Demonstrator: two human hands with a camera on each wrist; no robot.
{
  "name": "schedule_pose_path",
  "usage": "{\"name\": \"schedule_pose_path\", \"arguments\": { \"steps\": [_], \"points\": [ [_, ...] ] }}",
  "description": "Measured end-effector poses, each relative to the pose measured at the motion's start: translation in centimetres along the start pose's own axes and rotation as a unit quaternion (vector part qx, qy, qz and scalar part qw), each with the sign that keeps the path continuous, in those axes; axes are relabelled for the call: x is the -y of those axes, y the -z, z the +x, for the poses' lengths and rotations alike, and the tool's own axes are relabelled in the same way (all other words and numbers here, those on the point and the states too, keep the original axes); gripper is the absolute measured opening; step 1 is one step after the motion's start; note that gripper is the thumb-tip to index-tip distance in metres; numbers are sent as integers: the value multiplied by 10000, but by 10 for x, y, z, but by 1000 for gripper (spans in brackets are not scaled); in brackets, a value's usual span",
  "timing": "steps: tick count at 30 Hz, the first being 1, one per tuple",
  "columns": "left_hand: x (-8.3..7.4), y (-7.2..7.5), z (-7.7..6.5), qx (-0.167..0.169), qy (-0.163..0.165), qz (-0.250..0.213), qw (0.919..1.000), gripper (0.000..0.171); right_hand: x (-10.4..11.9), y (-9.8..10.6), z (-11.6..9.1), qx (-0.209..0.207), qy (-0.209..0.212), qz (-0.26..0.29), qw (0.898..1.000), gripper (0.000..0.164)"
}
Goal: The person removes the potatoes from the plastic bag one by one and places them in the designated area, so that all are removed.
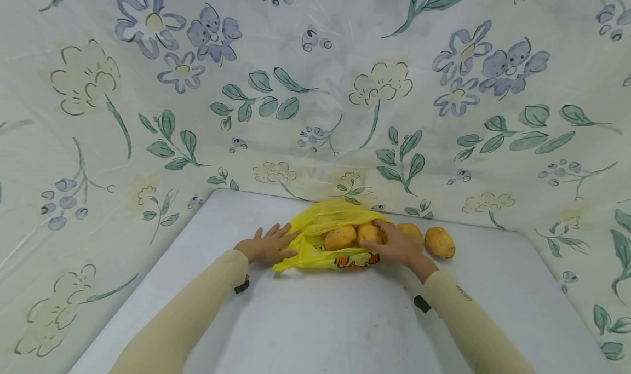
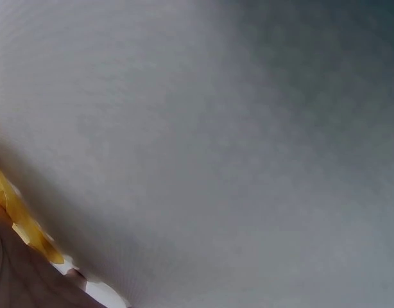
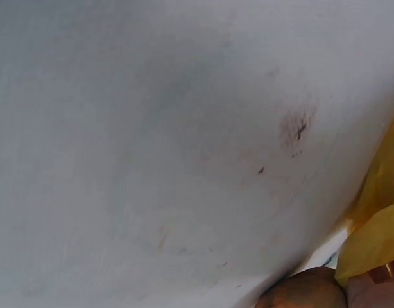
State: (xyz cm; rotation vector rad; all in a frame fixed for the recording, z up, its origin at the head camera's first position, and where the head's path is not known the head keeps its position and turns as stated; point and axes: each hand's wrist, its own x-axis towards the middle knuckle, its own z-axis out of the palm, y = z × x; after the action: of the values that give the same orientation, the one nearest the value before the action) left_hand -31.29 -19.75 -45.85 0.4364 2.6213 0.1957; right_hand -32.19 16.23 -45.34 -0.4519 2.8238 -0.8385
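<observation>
A yellow plastic bag lies on its side on the white table, its mouth spread toward the right. Inside it sits one potato. My right hand curls its fingers and thumb round a second potato at the mouth of the bag. With fingers spread, my left hand rests at the bag's left end. In the left wrist view, part of that hand and a strip of yellow bag show at the lower left. The right wrist view catches a potato beside the bag's yellow edge.
Two more potatoes stand to the right of the bag: one partly behind my right hand, the other, a loose potato, further right. A floral sheet hangs behind the table. Dark smudges mark the tabletop.
</observation>
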Motion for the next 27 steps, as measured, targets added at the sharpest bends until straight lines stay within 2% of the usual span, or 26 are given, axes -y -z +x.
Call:
{"name": "schedule_pose_path", "arguments": {
  "steps": [19,27],
  "points": [
    [-4,4,-4,-41,51,-111,9999,71,2,-13,12,-142,-165,409,9989,108],
    [-4,2,-4,2,103,-119,9999,72,2,-19,13,-220,-232,124,9994,111]
  ]
}}
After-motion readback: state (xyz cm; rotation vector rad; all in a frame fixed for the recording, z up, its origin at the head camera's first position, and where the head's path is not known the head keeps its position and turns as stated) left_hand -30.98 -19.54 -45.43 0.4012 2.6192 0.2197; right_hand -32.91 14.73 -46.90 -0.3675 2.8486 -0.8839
